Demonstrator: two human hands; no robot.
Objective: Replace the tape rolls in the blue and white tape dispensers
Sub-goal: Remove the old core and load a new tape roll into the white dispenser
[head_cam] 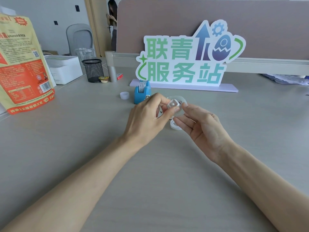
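Item 1, step in hand: I judge the white dispenser's roll change is under way. My left hand [151,113] pinches a small clear hub piece [173,104], thumb and forefinger closed on it. My right hand [202,126] has loosely spread fingers, their tips steadying a clear tape roll [181,100] behind the hub; whether they truly grip it I cannot tell.

Item 2: the white dispenser is mostly hidden under both hands. A white ring [175,125] lies on the desk just below them.

Item 3: blue dispenser [142,92], upright, roll fitted, just beyond my left hand.

Item 4, next move: probably seating hub into roll squarely.

Item 5, setting: grey desk [83,148], sign [184,64], mesh cup [93,70], snack bag [21,67], partition behind.
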